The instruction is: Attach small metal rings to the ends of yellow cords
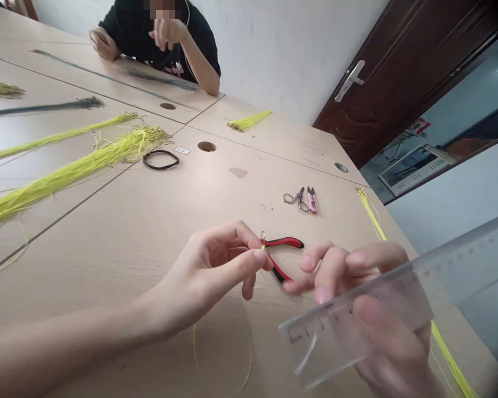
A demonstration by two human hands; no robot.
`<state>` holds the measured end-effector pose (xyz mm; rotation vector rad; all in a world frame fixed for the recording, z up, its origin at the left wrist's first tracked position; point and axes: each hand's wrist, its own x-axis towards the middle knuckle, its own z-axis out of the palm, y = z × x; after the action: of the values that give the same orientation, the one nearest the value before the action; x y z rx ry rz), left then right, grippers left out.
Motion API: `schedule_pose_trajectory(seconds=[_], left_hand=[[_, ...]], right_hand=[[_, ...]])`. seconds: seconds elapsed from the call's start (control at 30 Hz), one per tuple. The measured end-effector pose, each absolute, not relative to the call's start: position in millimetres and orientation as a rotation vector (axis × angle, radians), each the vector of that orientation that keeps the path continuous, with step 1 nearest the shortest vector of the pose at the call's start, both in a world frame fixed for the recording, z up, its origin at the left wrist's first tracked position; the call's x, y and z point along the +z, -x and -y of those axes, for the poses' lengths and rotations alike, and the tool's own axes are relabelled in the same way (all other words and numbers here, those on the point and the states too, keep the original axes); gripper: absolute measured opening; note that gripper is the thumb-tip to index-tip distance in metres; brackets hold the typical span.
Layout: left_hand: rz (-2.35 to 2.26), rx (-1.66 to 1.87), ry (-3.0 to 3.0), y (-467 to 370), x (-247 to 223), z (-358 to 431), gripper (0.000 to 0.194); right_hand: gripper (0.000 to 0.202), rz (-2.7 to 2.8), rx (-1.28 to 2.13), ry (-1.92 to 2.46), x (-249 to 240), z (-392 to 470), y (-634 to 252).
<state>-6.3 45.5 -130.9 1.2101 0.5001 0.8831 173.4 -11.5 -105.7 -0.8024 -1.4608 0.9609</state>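
Observation:
Between thumb and forefinger, my left hand [218, 265] pinches a yellow cord with a small metal clasp [263, 237] standing up from the fingertips. A loop of the thin yellow cord [251, 354] hangs below that hand. My right hand [382, 309], slightly blurred, grips a clear plastic ruler [321, 342], its zero end pointing toward the left hand and its length running up to the right. Red-and-black handled pliers [288, 242] lie on the table just behind my left fingertips; their jaws are hidden.
Small scissors [302, 200] and pink thread snips [312, 200] lie farther back. Bundles of yellow cord [66, 168] stretch along the left, with another bundle [253, 120] at the back and one [371, 213] at right. A black band [161, 167] lies nearby. Across the table [157, 232] sits a person [161, 44].

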Motion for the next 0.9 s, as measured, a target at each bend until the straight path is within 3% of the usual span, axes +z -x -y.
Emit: schedule_pose_trajectory(seconds=[0.23,0.9], left_hand=[[-0.373,0.836,-1.164,5,-124,-38,0.015],[-0.270,0.830,-1.214,6,-124,-35,0.014]], right_hand=[[0.011,1.318,0.862,0.698,-112,12,-156],[0.015,1.246,1.081,0.666,-112,12,-157]])
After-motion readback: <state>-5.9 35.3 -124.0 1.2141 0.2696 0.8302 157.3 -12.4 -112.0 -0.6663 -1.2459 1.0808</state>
